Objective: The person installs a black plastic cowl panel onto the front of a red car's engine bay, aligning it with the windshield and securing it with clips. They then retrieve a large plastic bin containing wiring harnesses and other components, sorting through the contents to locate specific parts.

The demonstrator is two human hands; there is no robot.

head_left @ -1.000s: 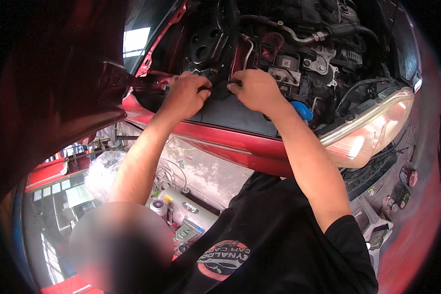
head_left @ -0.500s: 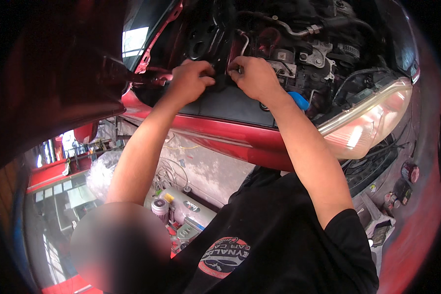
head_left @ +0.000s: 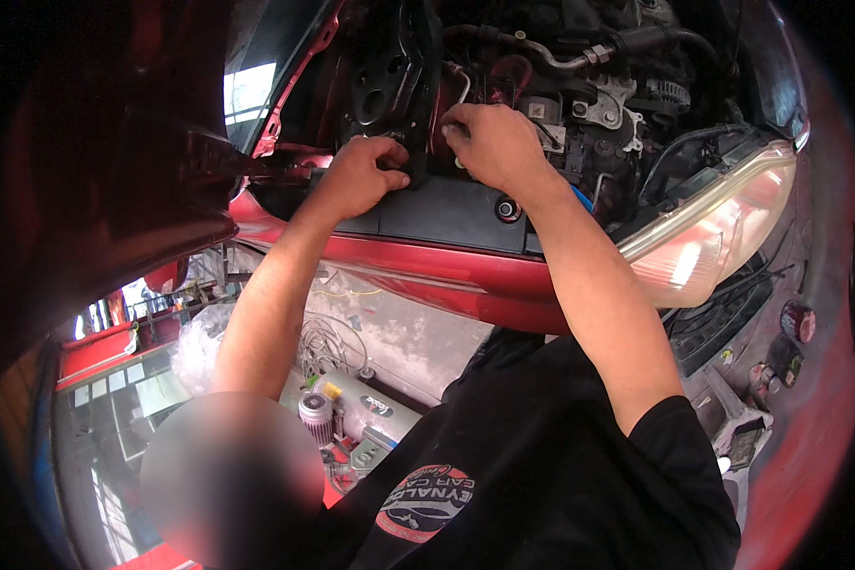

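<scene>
Both bare hands reach over the front of a red car's engine bay. My left hand [head_left: 359, 179] rests by the black front panel [head_left: 437, 217], its bent fingers and thumb apart beside the foot of a black metal bracket [head_left: 387, 81] with holes. No object shows between them. To its right, my right hand [head_left: 499, 147] is above the panel's rear edge, fingers curled in a pinch. The fingertips are partly hidden, so anything small in them cannot be made out. A round black fitting with a silvery centre [head_left: 508, 208] sits in the panel below the right wrist.
Engine parts and a metal pipe [head_left: 565, 62] fill the bay behind the hands. A headlight [head_left: 712, 233] is at the right, and a dark red panel [head_left: 114, 142] looms at the left. Below stand a glass-topped counter [head_left: 114, 427] and a grey tank [head_left: 370, 404]. A blue piece [head_left: 582, 198] shows beside the right forearm.
My left hand has come slightly nearer, its index finger and thumb still apart. My right hand has shifted a little away from the panel, so the round fitting shows more and the blue piece less.
</scene>
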